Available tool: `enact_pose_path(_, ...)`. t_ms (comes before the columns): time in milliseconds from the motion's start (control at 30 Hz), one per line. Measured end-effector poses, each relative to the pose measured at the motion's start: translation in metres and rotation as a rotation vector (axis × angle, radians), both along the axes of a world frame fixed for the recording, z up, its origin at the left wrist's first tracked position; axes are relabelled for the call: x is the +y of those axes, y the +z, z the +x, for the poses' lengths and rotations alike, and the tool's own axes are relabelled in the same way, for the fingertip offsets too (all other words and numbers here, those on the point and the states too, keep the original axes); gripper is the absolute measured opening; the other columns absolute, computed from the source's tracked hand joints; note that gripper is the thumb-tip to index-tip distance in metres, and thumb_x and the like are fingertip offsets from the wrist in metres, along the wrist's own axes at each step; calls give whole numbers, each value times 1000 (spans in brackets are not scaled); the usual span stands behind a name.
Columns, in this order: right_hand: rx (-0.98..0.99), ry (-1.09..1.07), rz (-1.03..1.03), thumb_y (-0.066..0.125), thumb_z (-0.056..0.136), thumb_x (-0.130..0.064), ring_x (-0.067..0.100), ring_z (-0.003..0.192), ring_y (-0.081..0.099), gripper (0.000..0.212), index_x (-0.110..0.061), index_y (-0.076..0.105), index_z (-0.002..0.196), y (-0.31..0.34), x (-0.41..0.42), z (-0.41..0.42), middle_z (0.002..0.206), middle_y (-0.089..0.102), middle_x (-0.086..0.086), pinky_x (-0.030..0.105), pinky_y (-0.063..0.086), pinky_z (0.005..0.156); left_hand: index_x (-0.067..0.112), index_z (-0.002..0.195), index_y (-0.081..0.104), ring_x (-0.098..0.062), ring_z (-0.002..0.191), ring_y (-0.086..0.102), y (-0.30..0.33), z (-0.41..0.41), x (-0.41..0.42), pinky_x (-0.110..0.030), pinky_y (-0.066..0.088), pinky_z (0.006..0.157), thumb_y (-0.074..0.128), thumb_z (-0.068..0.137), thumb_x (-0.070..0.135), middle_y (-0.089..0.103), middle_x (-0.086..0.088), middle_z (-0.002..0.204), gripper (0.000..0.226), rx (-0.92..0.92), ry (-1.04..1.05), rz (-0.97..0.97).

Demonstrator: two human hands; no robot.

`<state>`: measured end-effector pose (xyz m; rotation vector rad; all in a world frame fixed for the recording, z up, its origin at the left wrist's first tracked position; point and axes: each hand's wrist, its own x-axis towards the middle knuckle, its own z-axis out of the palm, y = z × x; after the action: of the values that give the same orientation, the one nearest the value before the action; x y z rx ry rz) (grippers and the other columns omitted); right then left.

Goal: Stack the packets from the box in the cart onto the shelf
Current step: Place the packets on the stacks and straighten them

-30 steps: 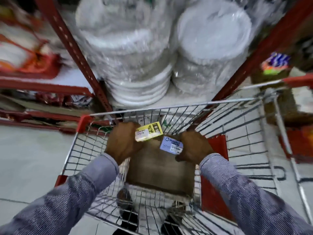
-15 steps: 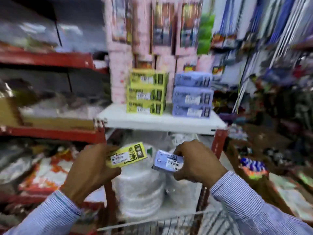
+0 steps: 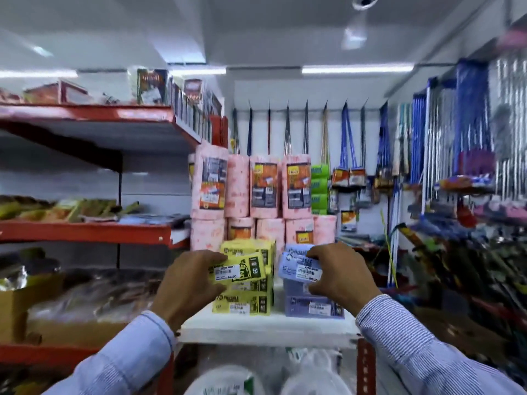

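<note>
Head view, shop aisle: you hold one packet in each hand, raised in front of the white shelf (image 3: 265,329) and matched by colour to the piles already there. Your left hand (image 3: 188,286) is closed on a yellow packet (image 3: 238,270), thumb on top and fingers below, with its price label facing you; it sits in front of the yellow stack (image 3: 245,292), near that pile's top. Your right hand (image 3: 339,276) grips a blue packet (image 3: 301,269) the same way, level with the top of the blue stack (image 3: 310,300). Holding each by its near edge probably leaves the far edge free to slide onto its pile, and keeps the labels outward like those below. Both stacks stand side by side at the shelf's front, with pink rolls (image 3: 265,186) packed behind them, so the only room left is upward. Neither packet looks released yet. The cart and its box are out of sight; wrapped white goods (image 3: 228,380) sit on the tier below.
</note>
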<state>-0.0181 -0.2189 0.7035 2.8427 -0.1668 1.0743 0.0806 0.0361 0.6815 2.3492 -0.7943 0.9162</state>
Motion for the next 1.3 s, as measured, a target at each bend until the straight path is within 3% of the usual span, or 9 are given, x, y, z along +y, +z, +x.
enact_pose_path(267,12,-60,-74,81,73,-35,26,99,61,45,-19,64,111,-5,-28,44,108,67,5,39,54,83,22,121,67,-18,102,68,9,60,-39,-35,57,90,84,70,20,74,-1,116,54,-81,-54,90)
enact_pose_path(500,33,-92,-131,80,73,-24,26,92,60,33,-19,63,101,-7,-41,69,99,67,4,37,52,76,26,122,65,-16,106,66,0,95,-51,-36,55,93,86,68,24,72,3,120,58,-18,-63,101)
enact_pose_path(900,-24,-63,-15,82,69,-13,25,91,62,35,-20,68,101,-20,-52,85,97,66,3,34,51,71,22,117,70,-21,100,68,-3,109,-51,-39,57,89,85,70,8,74,-3,116,51,56,-164,23)
enact_pose_path(1033,-82,-44,21,87,65,-13,26,95,64,46,-17,68,107,-28,-46,83,105,69,5,40,57,81,23,123,67,-19,108,65,-10,113,-47,-36,55,94,79,76,4,69,-2,125,52,89,-222,-29)
enact_pose_path(1133,-164,12,-42,92,60,-29,28,113,63,70,-12,63,122,-46,-24,92,122,69,9,42,52,97,20,133,58,-14,132,48,-22,111,-44,-33,39,109,78,79,9,54,6,140,59,-22,-268,-8)
enact_pose_path(1233,-240,126,-151,65,88,-36,31,141,34,73,-11,30,147,-74,14,111,153,36,12,48,32,115,16,134,56,-25,145,27,-45,115,-43,-50,35,116,69,86,26,38,-8,151,51,-406,-130,163)
enact_pose_path(1300,-219,201,-165,45,95,-30,30,149,3,72,-15,5,153,-91,35,126,163,6,9,50,8,121,14,150,31,-29,151,7,-62,126,-39,-52,17,117,43,95,35,17,-13,161,60,-436,-48,228)
